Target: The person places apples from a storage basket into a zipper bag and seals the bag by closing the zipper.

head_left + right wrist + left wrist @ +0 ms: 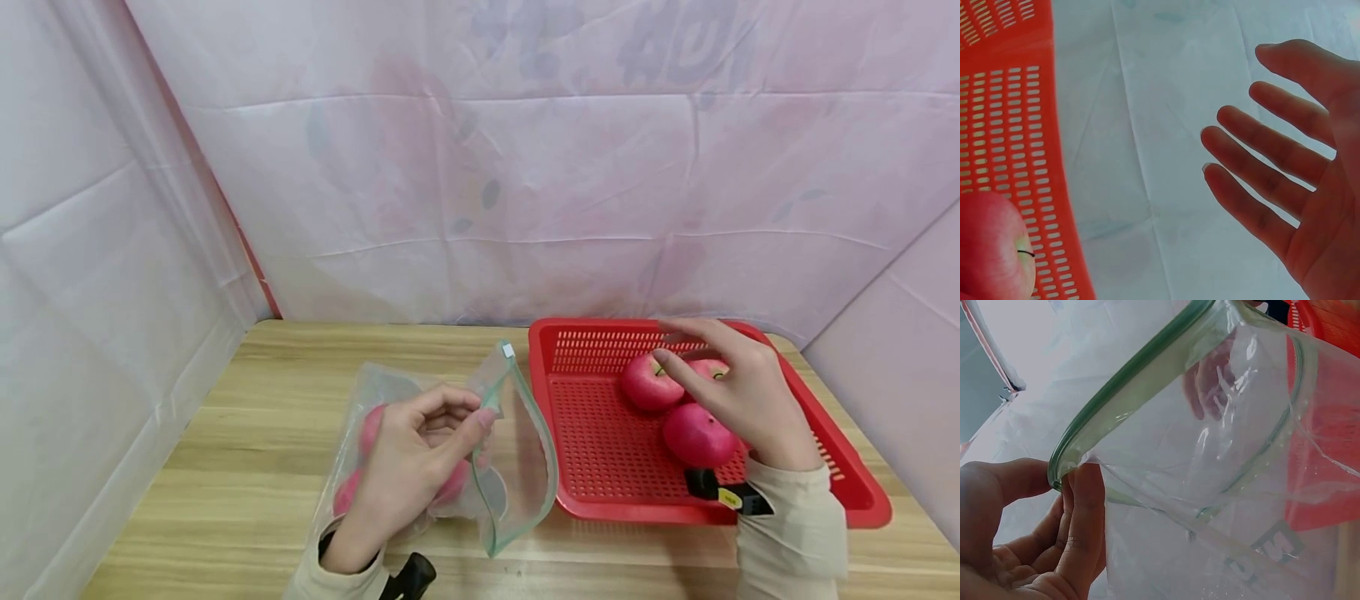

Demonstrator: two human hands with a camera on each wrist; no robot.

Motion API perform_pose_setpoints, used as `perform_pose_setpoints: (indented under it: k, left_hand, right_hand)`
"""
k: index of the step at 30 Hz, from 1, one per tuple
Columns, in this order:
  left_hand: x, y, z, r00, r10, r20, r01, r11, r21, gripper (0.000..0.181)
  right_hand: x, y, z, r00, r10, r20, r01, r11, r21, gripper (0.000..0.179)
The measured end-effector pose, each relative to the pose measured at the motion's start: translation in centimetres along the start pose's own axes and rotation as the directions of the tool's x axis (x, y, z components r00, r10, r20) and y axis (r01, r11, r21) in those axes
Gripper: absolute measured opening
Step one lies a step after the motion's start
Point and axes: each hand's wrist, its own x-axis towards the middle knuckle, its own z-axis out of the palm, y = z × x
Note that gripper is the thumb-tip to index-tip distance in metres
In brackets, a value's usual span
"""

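On the table [210, 467], just left of the basket [592, 442]: a clear bag [491, 496], its body lying flat to the left and its mouth raised toward the basket.
Bag mouth: gaping, edged by a green zip strip [551, 454] with a white slider [507, 351] at its far end; dark print [1275, 544] shows on the film (only partly readable in the left wrist view).
Inside the bag: pink-red fruit [371, 429], seen through the film beside and beyond the left hand; the exact count is hidden.
Left hand [412, 454]: thumb and fingers pinch the zip edge of the bag; the other fingers curl loosely beneath.
Basket: red, with slotted walls and a perforated floor, standing close by the bag mouth.
Apples [699, 435]: three in the basket, grouped toward its right side, near one another; stems show on them.
Right hand [750, 392]: above the apples, fingers spread apart and slightly bent, thumb standing off from them; the right wrist view shows the fingertips away from the one apple it sees.
Sleeves [795, 525]: pale, with a black wrist mount at each cuff.
Cloth [555, 175]: pale, creased, faintly printed, hanging behind the table.
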Motion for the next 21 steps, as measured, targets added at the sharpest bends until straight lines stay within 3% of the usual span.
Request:
perform_pose_setpoints:
  k: [8,21]
  left_hand:
    - [0.0,0.1,0.1,0.999,0.034,0.012,-0.034,0.999,0.019,0.016]
    - [-0.1,0.3,0.1,1.0,0.0,0.004,0.0,1.0,0.025,0.018]
  right_hand:
    - [-0.2,1.1,0.1,0.995,0.09,0.042,-0.089,0.996,-0.026,0.049]
    - [-0.3,2.6,1.8,0.989,0.083,0.122,-0.069,0.991,-0.118,0.045]
